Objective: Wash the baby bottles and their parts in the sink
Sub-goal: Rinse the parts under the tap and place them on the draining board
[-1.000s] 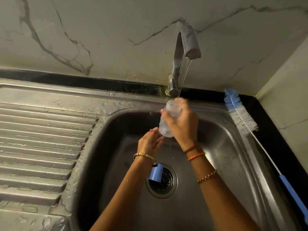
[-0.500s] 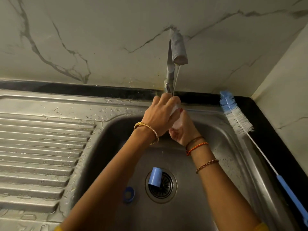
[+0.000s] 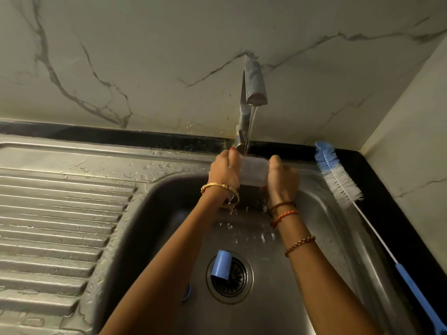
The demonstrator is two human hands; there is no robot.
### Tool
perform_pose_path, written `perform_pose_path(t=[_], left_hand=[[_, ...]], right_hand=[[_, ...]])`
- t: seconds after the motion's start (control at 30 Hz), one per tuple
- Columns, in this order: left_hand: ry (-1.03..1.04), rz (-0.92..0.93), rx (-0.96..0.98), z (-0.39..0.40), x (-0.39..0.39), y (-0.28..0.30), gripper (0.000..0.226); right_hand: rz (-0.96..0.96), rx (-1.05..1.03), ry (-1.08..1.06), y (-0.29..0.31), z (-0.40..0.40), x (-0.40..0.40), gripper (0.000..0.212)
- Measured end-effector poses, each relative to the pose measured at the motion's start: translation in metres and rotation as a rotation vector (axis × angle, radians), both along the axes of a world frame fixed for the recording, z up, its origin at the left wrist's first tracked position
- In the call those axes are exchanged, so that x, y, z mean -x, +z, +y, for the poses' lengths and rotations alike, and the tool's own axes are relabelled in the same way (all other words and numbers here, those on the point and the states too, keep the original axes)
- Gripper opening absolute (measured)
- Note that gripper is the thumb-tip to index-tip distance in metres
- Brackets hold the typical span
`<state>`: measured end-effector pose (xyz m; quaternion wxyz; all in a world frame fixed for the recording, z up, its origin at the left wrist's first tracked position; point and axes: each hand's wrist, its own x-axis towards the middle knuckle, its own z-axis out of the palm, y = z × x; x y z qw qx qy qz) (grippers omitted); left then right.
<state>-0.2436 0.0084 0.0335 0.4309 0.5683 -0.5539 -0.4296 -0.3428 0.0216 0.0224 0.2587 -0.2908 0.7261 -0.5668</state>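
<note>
A clear baby bottle [image 3: 253, 170] lies sideways under the running tap [image 3: 254, 85], held over the steel sink [image 3: 321, 221]. My left hand [image 3: 223, 171] grips its left end and my right hand [image 3: 281, 181] grips its right end. Water runs onto the bottle and drips below it. A blue bottle cap [image 3: 221, 264] rests on the drain [image 3: 229, 278]. A blue ring [image 3: 186, 291] peeks out from behind my left forearm on the sink floor.
A bottle brush [image 3: 338, 180] with blue and white bristles and a blue handle lies on the black counter along the sink's right rim. The wet ribbed drainboard [image 3: 55, 213] spreads to the left. A marble wall stands behind the tap.
My hands have moved apart to the bottle's two ends, and the bottle has turned sideways under the stream. Earlier my left hand covered it from above.
</note>
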Motion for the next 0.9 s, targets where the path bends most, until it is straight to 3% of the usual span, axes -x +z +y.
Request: perform_pose_path(t=[0.07,0.17,0.3,0.37,0.43,0.57,0.7,0.9], left_hand=[[0.076,0.251,-0.226,-0.002,-0.003,0.002,0.038],[0.132,0.281,-0.418,-0.006,-0.012,-0.003,0.036],[-0.062,0.557,-0.632,-0.003,-0.026,-0.011,0.043],[-0.090,0.826,-0.665,0.004,-0.028,-0.012,0.040],[-0.144,1.004,-0.673,0.006,-0.024,-0.012,0.038],[-0.140,0.962,-0.649,0.008,-0.021,-0.011,0.045],[-0.079,0.858,-0.731,0.008,-0.020,-0.019,0.059],[0.050,0.746,-0.746,0.012,-0.020,-0.027,0.057]], right_hand=[[0.220,0.125,-0.006,0.006,-0.001,-0.001,0.044],[0.530,0.331,0.105,0.016,0.001,-0.008,0.038],[0.833,0.542,0.324,0.034,0.002,-0.022,0.030],[0.707,0.461,0.450,0.038,0.003,-0.027,0.028],[0.445,0.339,0.534,0.034,0.006,-0.031,0.040],[0.213,0.254,0.600,0.020,0.017,-0.035,0.062],[0.280,0.159,0.680,0.012,0.019,-0.023,0.064],[0.462,0.211,0.548,0.006,0.020,-0.017,0.062]])
